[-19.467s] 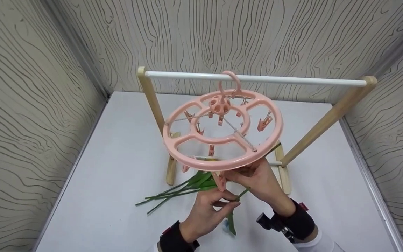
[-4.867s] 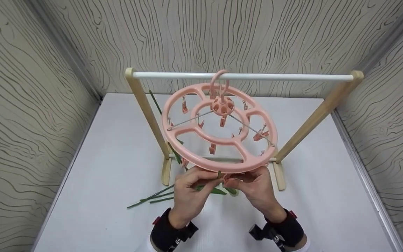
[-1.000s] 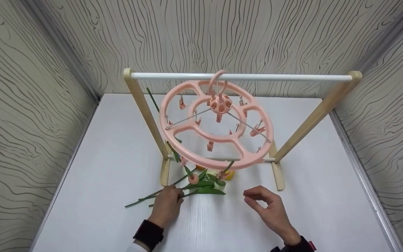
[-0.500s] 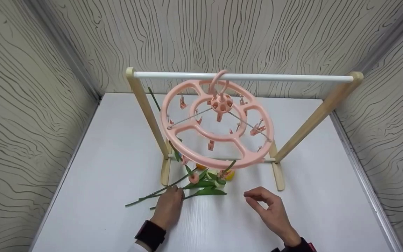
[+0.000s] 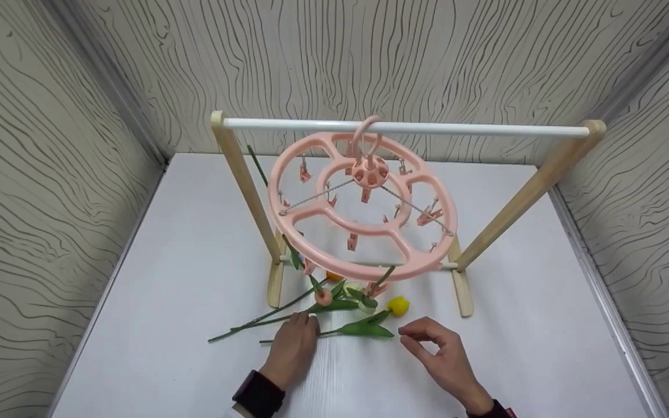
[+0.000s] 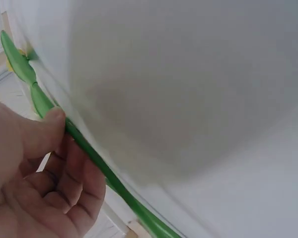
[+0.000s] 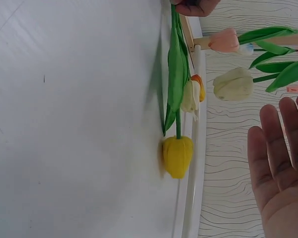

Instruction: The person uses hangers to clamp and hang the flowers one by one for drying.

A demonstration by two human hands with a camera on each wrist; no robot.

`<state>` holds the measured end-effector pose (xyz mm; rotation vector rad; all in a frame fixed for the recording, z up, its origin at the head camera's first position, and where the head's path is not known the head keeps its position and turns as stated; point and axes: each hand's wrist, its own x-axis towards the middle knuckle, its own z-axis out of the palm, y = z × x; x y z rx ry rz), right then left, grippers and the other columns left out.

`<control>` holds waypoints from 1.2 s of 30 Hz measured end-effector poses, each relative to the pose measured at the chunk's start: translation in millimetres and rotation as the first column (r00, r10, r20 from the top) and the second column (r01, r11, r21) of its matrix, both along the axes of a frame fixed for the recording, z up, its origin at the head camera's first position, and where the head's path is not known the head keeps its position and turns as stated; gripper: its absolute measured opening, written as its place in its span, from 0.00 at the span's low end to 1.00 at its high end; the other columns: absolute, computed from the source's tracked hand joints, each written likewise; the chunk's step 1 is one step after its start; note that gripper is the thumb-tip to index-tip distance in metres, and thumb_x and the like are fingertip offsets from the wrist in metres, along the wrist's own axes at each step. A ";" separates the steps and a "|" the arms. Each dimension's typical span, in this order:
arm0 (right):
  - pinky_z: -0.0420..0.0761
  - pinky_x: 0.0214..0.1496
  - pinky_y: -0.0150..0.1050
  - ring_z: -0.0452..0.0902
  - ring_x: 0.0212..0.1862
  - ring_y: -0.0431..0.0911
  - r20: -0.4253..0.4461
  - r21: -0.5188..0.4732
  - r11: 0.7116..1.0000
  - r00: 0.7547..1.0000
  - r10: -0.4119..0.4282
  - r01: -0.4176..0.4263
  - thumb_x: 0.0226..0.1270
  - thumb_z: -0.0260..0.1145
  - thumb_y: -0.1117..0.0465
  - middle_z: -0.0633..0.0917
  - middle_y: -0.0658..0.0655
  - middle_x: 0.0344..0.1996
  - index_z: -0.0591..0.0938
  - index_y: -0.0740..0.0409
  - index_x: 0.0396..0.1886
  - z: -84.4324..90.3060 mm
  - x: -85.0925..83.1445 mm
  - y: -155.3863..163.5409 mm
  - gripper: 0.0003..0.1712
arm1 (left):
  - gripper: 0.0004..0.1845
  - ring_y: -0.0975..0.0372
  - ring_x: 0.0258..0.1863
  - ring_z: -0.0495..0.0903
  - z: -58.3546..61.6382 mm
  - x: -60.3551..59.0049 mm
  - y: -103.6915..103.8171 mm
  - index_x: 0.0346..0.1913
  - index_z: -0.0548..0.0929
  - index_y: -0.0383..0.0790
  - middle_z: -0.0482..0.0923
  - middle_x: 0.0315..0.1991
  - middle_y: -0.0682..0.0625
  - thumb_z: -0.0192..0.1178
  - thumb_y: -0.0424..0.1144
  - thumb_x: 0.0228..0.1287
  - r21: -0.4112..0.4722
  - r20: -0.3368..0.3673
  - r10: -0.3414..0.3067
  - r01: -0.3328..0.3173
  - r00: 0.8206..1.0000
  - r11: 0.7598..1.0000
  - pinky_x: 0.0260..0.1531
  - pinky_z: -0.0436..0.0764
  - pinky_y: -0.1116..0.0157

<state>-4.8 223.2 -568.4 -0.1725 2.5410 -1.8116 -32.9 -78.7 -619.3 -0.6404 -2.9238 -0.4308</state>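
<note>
My left hand [image 5: 292,348] is low over the table, thumb and fingers pinching the green stem [image 6: 97,158] of a yellow tulip [image 5: 398,306]. That tulip lies along the white tabletop, its bloom [image 7: 177,157] pointing right. Beside its leaf tip hovers my right hand [image 5: 442,354], loosely curled and holding nothing. Above the tabletop, a pink round clip hanger [image 5: 346,270] carries upside-down tulips. Among these are a pink one [image 7: 224,39] and a white one [image 7: 233,84], their stems up at the clips.
A wooden rack with a white top rail [image 5: 485,129] bears the hanger. An orange tulip [image 5: 333,277] and a white tulip [image 7: 190,96] lie on the table under it. Several bare clips, one a pink clip [image 5: 429,216], dangle from the rings. Patterned walls enclose the table.
Earlier both hands worked at a front clip; now a tulip hangs there. In the last second my left hand has drawn the yellow tulip rightward, its bloom now out from beneath the hanger.
</note>
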 end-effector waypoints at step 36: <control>0.85 0.42 0.35 0.80 0.36 0.42 -0.316 0.839 0.544 0.796 0.517 -0.020 0.58 0.85 0.63 0.86 0.48 0.32 0.93 0.52 0.38 -9.4 -7.0 -46.2 0.09 | 0.08 0.63 0.29 0.72 38.7 19.4 65.1 0.33 0.78 0.46 0.75 0.29 0.54 0.65 0.32 0.69 -0.006 -0.013 -0.125 0.125 0.992 0.992 0.26 0.65 0.73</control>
